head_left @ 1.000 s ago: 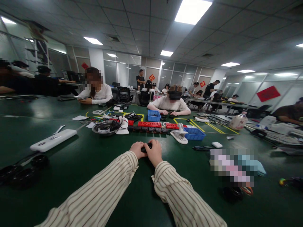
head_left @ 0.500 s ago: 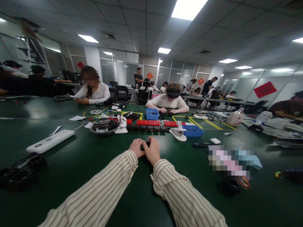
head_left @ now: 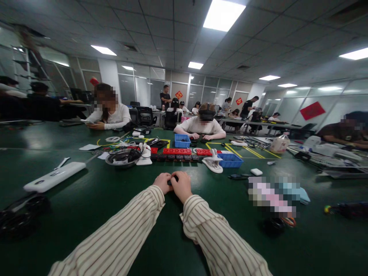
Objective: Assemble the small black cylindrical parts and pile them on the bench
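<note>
Over the green table (head_left: pixel 138 214), my left hand (head_left: pixel 162 183) and my right hand (head_left: pixel 182 186) meet in front of me. Both have curled fingers around a small black object (head_left: pixel 170 183). Only a sliver of it shows between them, so its kind is hidden. Beyond my hands runs a row of red blocks (head_left: pixel 177 151) with black blocks (head_left: pixel 179 157) along its near side. A white clip-like stand (head_left: pixel 213 164) stands at the row's right, and another white stand (head_left: pixel 144 156) at its left.
Blue bins (head_left: pixel 230 160) and a metal bowl of cables (head_left: pixel 116 163) lie ahead. At left is a white power strip (head_left: pixel 54 176); at right, a white case (head_left: pixel 256 172) and a black roll (head_left: pixel 273 225). Across the table sits a person in a headset (head_left: pixel 207 115).
The view has shifted slightly, so the table things appear further left. My hands stay together around the black object, with the right fingers now more bent over it.
</note>
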Demonstrator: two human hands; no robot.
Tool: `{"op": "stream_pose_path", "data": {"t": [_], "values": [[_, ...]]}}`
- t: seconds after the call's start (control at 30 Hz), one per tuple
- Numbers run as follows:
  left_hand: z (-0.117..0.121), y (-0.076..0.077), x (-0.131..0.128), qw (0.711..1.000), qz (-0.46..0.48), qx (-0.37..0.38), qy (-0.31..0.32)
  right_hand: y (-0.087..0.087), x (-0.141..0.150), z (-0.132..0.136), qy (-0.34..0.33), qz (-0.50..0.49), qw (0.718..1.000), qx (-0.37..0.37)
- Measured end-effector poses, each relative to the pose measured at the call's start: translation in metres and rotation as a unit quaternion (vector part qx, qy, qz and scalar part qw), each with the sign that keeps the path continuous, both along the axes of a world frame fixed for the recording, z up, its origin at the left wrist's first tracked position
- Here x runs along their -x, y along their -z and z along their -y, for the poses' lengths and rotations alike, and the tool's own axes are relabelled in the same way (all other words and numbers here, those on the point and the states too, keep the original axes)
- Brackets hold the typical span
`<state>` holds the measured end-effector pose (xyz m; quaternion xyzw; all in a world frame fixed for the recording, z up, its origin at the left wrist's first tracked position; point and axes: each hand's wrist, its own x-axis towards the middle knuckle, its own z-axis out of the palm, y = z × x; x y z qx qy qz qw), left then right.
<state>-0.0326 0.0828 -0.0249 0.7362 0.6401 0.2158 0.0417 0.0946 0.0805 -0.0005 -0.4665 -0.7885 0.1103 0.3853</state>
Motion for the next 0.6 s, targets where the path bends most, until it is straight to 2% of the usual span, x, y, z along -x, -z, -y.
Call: {"op": "stream_pose_path", "data": {"t": [0.13,0.4,0.6], "values": [[0.0013,0.0014,-0.0011,1.0,-0.006,-0.001,0.007,0.0006,0.001,0.0029,0.004,0.006,1.0,-0.008],[0.0053,-0.0044,-0.0036,1.0,0.013,0.002,-0.021,0.0028,0.0039,0.0031,0.083,0.02,0.996,0.012],[0.0033,-0.0045,-0.0029,1.0,0.019,0.006,-0.02,0.0,0.0042,0.0041,0.093,0.047,0.994,0.017]]}}
